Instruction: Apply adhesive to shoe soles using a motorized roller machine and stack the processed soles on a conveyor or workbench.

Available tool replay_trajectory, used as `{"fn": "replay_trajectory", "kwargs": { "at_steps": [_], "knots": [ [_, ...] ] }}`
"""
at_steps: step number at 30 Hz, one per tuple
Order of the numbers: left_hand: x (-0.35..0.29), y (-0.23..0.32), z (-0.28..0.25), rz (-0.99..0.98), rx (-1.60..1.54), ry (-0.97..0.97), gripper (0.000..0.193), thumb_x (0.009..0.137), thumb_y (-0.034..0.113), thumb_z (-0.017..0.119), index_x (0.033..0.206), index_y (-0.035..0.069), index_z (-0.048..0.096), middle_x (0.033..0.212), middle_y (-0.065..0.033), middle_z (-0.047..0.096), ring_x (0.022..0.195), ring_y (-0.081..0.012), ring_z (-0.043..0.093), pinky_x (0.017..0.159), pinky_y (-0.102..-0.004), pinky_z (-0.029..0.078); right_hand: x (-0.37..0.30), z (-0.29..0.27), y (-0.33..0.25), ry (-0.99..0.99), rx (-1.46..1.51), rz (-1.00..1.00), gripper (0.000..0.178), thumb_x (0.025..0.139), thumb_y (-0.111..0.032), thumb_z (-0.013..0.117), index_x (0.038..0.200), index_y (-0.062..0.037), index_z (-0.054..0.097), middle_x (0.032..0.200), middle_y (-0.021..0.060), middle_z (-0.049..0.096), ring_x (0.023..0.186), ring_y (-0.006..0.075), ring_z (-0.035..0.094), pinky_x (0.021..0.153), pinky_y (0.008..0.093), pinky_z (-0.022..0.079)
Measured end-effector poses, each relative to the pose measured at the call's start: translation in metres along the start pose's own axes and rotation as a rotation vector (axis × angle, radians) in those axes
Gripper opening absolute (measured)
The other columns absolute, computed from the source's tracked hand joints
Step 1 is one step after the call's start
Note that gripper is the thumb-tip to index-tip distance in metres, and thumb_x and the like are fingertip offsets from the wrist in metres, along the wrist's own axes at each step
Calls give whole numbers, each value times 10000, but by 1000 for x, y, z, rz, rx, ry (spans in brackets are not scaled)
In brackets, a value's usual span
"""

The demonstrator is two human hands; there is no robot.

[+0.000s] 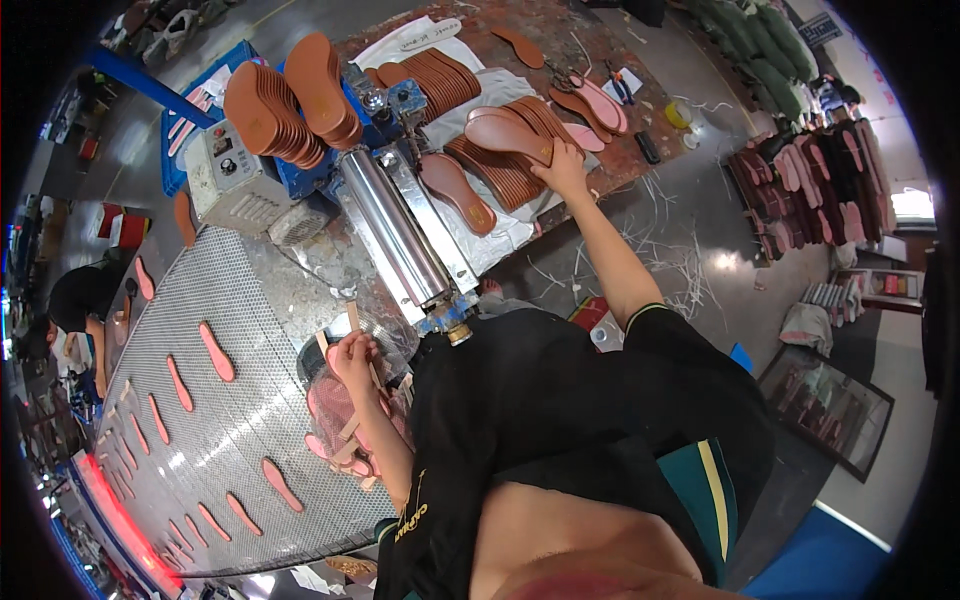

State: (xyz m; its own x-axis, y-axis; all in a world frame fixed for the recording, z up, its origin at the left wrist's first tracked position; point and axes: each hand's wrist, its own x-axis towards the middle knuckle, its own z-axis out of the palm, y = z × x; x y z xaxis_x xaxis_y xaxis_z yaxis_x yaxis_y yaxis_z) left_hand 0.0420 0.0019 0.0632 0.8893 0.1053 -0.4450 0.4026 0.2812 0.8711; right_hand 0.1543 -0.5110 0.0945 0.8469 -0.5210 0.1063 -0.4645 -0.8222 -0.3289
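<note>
At the right side of the machine, my right hand (562,170) grips the heel end of a brown insole (500,133), which is tilted over a row of brown insoles (495,175). Another brown insole (457,192) lies flat on the white cloth, beside the steel roller (395,225). My left hand (353,358) reaches down at the lower left, its fingers bent against the edge of a pink insole (334,362). Below it is a clear plastic-wrapped heap of pink insoles (335,400) with tan strips among them.
Stacked brown insoles (262,110) stand atop the blue roller machine (300,180). Pink insoles (216,352) lie spread on the perforated metal conveyor (255,410) at left. Pliers (624,86) and a black tool (648,148) rest on the worktable. Another person (82,300) bends at far left.
</note>
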Motion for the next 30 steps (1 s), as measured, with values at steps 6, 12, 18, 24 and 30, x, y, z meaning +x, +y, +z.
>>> {"fn": "replay_trajectory", "kwargs": {
  "at_steps": [6,12,18,24,30],
  "knots": [
    [6,14,30,48,258,-62,174,891,68,592,1046,-10,603,868,-55,646,743,-111,602,671,-232,494,17,11,27,137,354,-228,633,639,-200,796,1192,-53,526,1165,204,510,1087,400,494,924,447,422],
    [11,52,53,268,573,-190,244,859,80,622,1081,-18,600,949,-67,648,865,-140,606,790,-256,474,11,-67,-11,-27,755,-336,643,635,-167,787,1212,-38,534,1135,176,546,1085,321,518,942,394,417],
    [31,119,99,406,761,-319,501,752,81,689,1227,20,542,1195,-125,576,1104,-224,548,912,-324,447,-12,-75,-73,-492,691,-742,599,648,-176,746,1196,-48,543,1177,155,536,1097,290,528,963,360,407],
    [23,155,132,600,1126,-447,845,628,179,771,1365,23,387,1373,-223,423,1276,-370,401,1057,-386,334,-50,-68,-113,-503,1122,-611,539,750,-145,715,1236,-35,508,1236,113,510,1145,227,511,965,338,410],
    [21,151,128,854,1281,-269,835,607,226,790,1327,20,420,1340,-177,442,1203,-376,443,994,-421,380,-84,-14,-59,-319,1234,-133,154,886,-74,603,1023,-8,581,866,17,585,781,84,563,707,224,456]
  ]
}}
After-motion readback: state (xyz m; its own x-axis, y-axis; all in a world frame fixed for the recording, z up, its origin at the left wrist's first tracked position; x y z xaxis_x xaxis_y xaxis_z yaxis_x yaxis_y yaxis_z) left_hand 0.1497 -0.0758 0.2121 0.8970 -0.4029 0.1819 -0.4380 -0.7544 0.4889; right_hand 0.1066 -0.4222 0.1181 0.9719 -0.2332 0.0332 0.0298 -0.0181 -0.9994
